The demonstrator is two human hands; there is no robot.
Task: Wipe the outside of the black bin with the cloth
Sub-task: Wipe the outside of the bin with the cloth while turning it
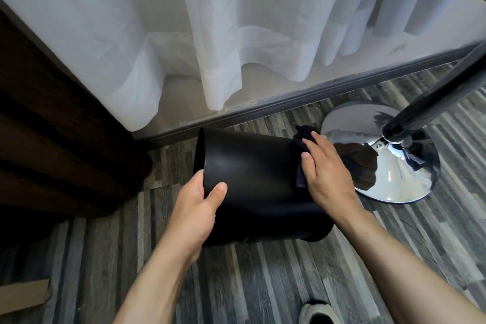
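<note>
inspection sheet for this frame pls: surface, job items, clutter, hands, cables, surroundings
Surface: grey wood-pattern floor.
Job's things: black bin tipped on its side, off the floor; dark cloth pressed on its outer wall.
Clutter: cardboard piece at lower left.
Hands: left hand grips the bin's rim, thumb outside; right hand lies flat on the cloth.
Cables: nothing seen.
Surroundings: sheer white curtain, chrome pedestal base, dark wood furniture, a shoe.
</note>
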